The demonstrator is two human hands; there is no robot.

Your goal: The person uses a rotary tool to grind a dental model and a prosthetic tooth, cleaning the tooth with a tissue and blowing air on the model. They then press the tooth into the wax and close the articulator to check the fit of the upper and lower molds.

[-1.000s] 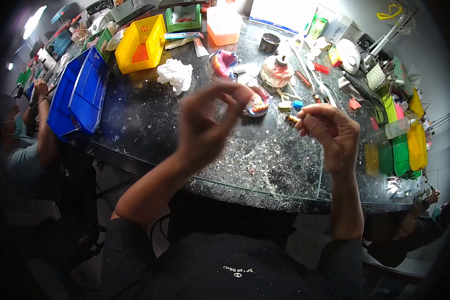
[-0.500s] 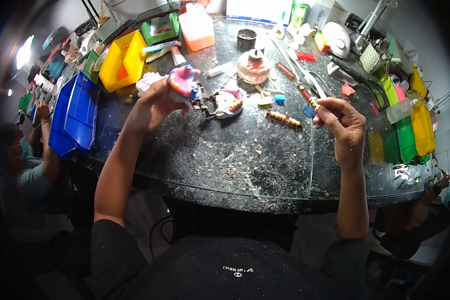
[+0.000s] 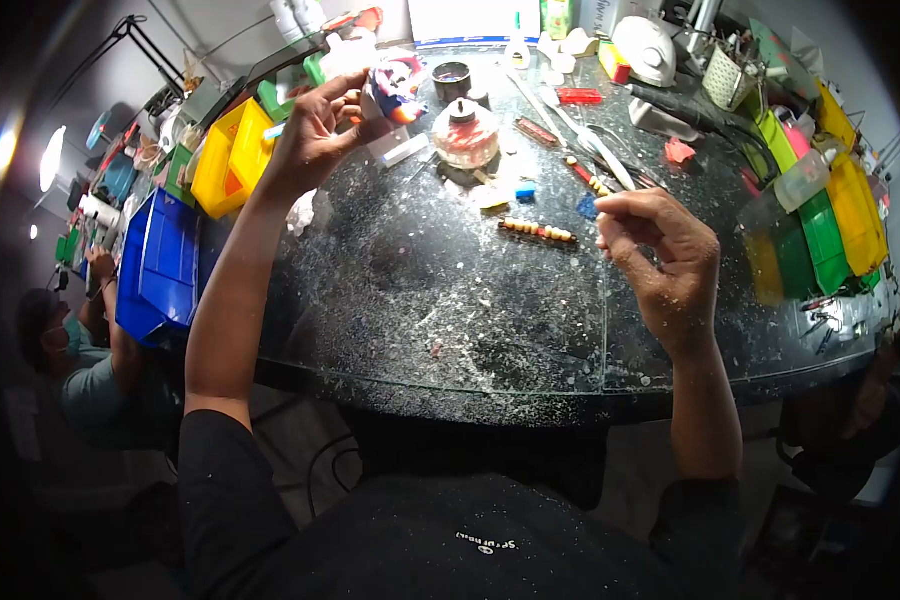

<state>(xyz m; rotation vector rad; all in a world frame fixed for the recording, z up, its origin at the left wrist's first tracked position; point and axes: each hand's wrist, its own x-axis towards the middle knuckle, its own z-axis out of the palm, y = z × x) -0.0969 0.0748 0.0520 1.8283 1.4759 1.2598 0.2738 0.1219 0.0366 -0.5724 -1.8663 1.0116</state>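
My left hand (image 3: pixel 322 132) is raised over the far left part of the bench, closed around a dental model (image 3: pixel 398 92) with pink and blue wax on it. Its far side is hidden by glare and fingers. My right hand (image 3: pixel 662 262) hovers above the right part of the bench, thumb and fingertips pinched together. Whatever may be between them is too small to make out. Just beyond those fingertips lie a strip of artificial teeth (image 3: pixel 588 178) and a white-handled tool (image 3: pixel 600 150). Another strip of teeth (image 3: pixel 537 231) rests nearer the middle.
A round glass burner (image 3: pixel 465 136) stands near a dark cup (image 3: pixel 451 78). A blue block (image 3: pixel 525 190) lies in front. Blue (image 3: pixel 155 265) and yellow (image 3: pixel 232 160) bins line the left, more bins (image 3: pixel 856 215) the right. A masked person (image 3: pixel 80 345) sits at far left.
My left hand has lifted the dental model up and away; its two hinged halves, spread apart before, no longer show separately. My right hand has shifted slightly left and down. The view has tilted.
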